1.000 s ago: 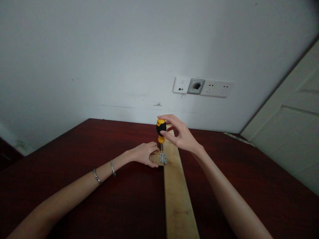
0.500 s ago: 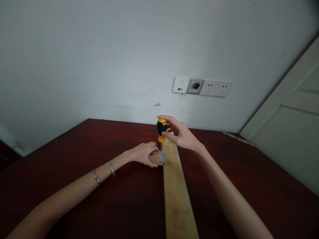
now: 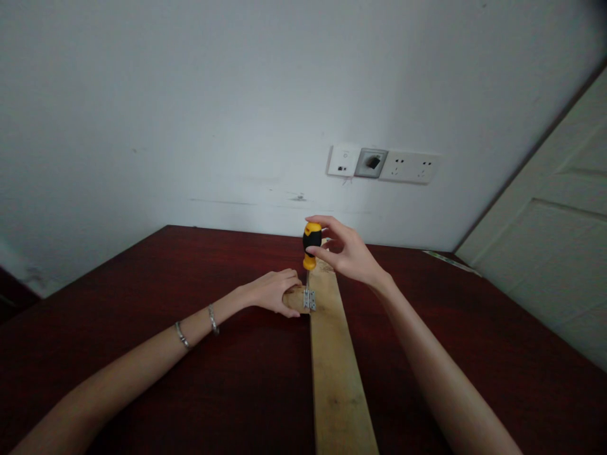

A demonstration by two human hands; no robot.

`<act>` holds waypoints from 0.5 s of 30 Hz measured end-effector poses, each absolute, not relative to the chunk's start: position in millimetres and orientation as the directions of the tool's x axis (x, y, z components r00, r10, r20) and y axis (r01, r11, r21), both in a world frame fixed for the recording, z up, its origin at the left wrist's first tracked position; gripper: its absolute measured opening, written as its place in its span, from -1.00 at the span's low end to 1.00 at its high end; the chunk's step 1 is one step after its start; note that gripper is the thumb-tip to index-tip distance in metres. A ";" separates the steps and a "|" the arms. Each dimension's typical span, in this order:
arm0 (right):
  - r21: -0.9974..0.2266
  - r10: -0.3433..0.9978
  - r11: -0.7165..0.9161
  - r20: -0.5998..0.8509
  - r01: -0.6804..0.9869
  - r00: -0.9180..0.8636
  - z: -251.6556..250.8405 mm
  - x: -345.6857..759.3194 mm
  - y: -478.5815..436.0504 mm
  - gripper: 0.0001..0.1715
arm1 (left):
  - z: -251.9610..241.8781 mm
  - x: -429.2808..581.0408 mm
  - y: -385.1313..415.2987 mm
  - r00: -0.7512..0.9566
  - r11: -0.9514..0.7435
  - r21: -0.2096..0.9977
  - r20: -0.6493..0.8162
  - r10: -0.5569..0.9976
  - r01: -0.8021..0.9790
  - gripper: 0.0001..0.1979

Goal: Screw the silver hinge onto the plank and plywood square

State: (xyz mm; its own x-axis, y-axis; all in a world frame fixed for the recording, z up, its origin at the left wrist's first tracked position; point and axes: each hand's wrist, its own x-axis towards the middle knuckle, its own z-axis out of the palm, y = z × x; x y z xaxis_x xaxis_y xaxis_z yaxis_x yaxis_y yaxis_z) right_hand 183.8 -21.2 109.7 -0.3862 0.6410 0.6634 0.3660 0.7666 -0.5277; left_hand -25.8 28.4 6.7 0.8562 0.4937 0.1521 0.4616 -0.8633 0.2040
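Observation:
A short, stubby screwdriver (image 3: 312, 239) with a yellow and black handle stands nearly upright in the fingers of my right hand (image 3: 353, 256). Its shaft reaches down to a metal hinge (image 3: 310, 299); the tip is too small to make out. The hinge lies across the joint between a small wooden block (image 3: 294, 299) and a long wooden board (image 3: 337, 373). Around the block's left end, my left hand (image 3: 272, 292) is closed, thumb at the near side and fingers at the far side.
The dark red tabletop (image 3: 213, 392) meets a white wall (image 3: 190, 114) at its back edge. Sockets (image 3: 411, 167) and a grey plate with a black plug (image 3: 372, 163) are on the wall. A white panelled door (image 3: 559, 234) is at the right.
The screwdriver's handle has tipped slightly to the right, and my right hand has shifted with it. My left hand, the block and the board look the same.

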 end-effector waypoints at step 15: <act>-0.502 0.628 0.767 0.718 0.400 -0.301 105.8 187.2 -16.2 -0.46 | 6.9 -26.0 28.6 0.859 -0.865 0.195 0.144 0.491 0.462 -0.41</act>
